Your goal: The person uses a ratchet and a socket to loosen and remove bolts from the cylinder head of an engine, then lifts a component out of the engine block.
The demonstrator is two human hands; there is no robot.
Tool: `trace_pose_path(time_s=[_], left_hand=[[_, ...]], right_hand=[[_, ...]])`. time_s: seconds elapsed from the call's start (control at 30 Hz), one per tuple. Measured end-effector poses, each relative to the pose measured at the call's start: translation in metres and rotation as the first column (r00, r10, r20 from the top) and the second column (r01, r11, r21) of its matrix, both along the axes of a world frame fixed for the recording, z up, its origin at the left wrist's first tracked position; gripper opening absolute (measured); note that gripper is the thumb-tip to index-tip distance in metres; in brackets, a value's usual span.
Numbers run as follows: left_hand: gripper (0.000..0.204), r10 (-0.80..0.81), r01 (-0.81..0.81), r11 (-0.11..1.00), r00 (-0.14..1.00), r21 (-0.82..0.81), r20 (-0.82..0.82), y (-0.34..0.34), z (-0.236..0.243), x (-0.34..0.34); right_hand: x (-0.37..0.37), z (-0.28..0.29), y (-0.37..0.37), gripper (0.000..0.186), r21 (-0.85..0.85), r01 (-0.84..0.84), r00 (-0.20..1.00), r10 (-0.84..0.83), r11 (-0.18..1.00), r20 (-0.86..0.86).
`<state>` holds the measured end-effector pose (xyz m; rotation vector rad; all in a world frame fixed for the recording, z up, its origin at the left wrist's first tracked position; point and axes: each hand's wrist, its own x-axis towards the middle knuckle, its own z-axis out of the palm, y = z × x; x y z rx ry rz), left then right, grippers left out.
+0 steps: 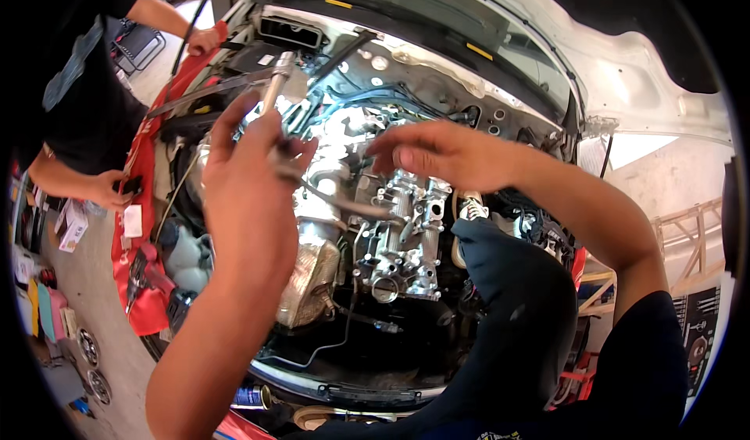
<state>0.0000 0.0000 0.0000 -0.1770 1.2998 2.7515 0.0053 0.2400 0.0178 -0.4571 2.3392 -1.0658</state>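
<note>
My left hand (254, 178) is raised over the left side of the engine bay, fingers closed round a socket wrench (273, 92). Its shiny socket end points up and away, while a slim handle, blurred by motion, slants out to the right below my fingers. Over the middle of the engine (414, 237) hovers my right hand (445, 155), palm down, fingers loosely stretched and apart, holding nothing that I can see. Beneath both hands lies the exposed metal top of the engine, with a dented heat shield (308, 284) to its left.
My bent leg (516, 284) and shoe (471, 207) rest inside the bay, right of the engine. At the left, a co-worker's hands (205, 40) are by the red fender cover (144, 284). The raised hood (625, 57) stands at the upper right. A can (254, 397) sits at the front.
</note>
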Motion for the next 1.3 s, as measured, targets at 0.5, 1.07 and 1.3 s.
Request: trace_pose_path(time_s=[0.5,1.07,1.3], left_hand=[[0.038,0.003,0.217,0.910,0.849,-0.354,0.528,0.293,-0.168,-0.049],[0.057,-0.361,0.307,0.149,0.902,-0.940,0.238,0.314,-0.210,-0.228],[0.056,-0.369,0.375,0.108,0.875,-0.921,0.314,0.315,-0.228,-0.216]], right_hand=[[-0.045,-0.146,0.274,0.028,0.299,-0.123,0.939,0.209,0.946,-0.275],[-0.228,-0.201,0.332,0.033,-0.039,-0.034,0.954,0.044,0.999,0.297],[-0.238,-0.207,0.334,0.040,-0.008,-0.168,0.930,0.161,0.986,0.330]])
